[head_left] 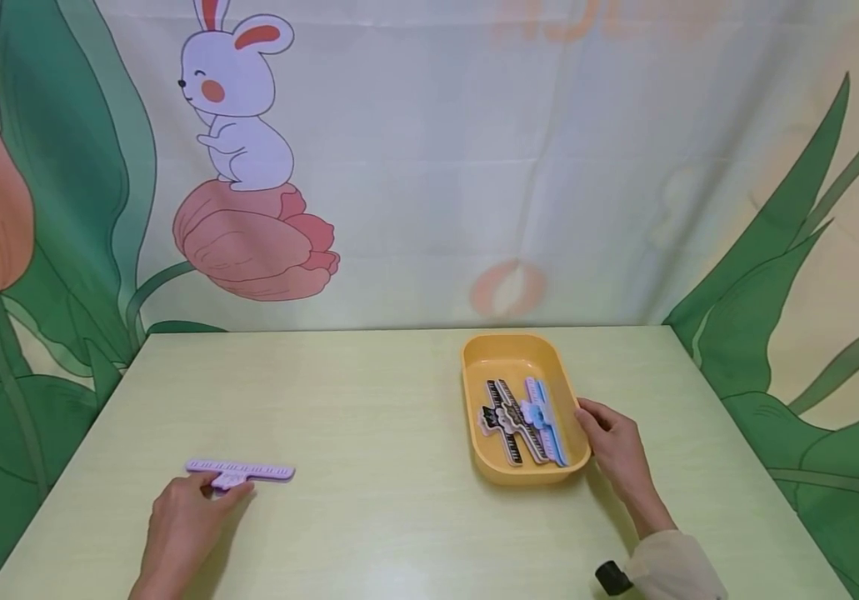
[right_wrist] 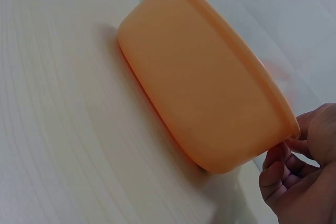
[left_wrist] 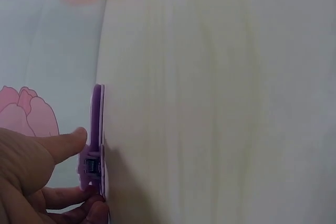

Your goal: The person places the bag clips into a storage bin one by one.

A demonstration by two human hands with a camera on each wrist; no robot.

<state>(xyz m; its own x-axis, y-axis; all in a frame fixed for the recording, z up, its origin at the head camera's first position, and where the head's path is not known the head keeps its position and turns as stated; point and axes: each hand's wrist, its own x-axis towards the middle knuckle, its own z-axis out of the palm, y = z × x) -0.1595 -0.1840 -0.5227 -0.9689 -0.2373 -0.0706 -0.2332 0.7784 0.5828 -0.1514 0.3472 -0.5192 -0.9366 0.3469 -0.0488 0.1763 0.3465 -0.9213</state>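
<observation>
A lilac ruler clip (head_left: 260, 472) lies on the left part of the table. My left hand (head_left: 187, 521) holds its short handle between thumb and fingers. From the side, the left wrist view shows the clip's spring (left_wrist: 92, 167) and long bar, flat along the tabletop. A yellow plastic tray (head_left: 485, 467) stands on the right, its rim pinched at the right side by my right hand (head_left: 616, 450). Inside the tray lie a black clip (head_left: 513, 450), a brown clip (head_left: 537, 450) crossing it, and a blue clip (head_left: 556, 442) over a pinkish one.
The pale wooden table (head_left: 369, 433) ends at a hanging cloth (head_left: 414, 167) printed with a rabbit and flowers. More leaf-printed cloth (head_left: 849, 433) borders the right side. A black device (head_left: 612, 577) sits by my right sleeve.
</observation>
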